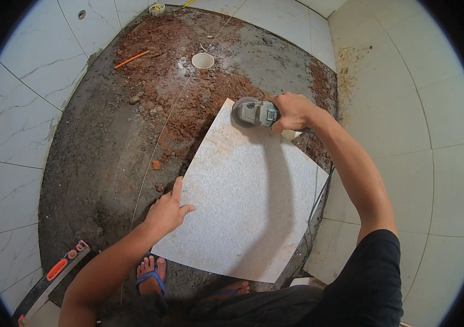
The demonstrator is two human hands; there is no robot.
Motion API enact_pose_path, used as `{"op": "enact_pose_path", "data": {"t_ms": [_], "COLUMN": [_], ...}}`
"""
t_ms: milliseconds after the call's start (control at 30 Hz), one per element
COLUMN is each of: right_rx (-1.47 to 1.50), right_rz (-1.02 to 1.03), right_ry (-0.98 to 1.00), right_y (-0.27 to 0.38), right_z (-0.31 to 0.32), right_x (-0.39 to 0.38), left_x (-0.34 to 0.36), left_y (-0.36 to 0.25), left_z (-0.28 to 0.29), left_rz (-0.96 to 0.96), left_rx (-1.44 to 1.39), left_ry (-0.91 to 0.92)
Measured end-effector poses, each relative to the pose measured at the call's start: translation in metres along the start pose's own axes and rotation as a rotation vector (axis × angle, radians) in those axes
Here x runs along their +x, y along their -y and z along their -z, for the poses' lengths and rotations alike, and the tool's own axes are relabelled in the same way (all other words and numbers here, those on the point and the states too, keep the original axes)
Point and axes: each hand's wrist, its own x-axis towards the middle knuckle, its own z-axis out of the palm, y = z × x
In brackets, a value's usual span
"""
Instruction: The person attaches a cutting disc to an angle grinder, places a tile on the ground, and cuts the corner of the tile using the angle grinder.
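A large pale speckled tile [243, 201] lies at an angle over rough ground in front of me. My left hand [168, 210] grips its left edge, thumb on the face and index finger pointing up along the edge. My right hand [293, 113] is closed around a grey angle grinder [254, 111], whose round guard sits over the tile's top corner. A dark cord [315, 201] runs down along the tile's right side.
Tiled walls [25, 131] flank reddish rubble [199, 109] and grey mortar. A white pipe opening [203, 61], orange pencil [132, 59], taut string [161, 133] and small tub [157, 9] lie beyond. A spirit level [63, 265] is lower left; my sandalled feet [150, 275] are below the tile.
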Motion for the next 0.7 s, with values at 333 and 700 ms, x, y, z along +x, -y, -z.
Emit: {"op": "enact_pose_path", "data": {"t_ms": [333, 700], "right_rx": [-0.019, -0.019], "right_rz": [0.017, 0.025], "right_ry": [-0.012, 0.009], "right_y": [-0.0048, -0.0089], "right_z": [-0.0038, -0.0034], "right_x": [0.0026, 0.0067], "left_x": [-0.0006, 0.0011], "left_y": [-0.0063, -0.0048], "left_z": [0.0051, 0.0045], "left_rz": [0.037, 0.040], "left_rx": [0.005, 0.000], "left_ry": [0.045, 0.048]}}
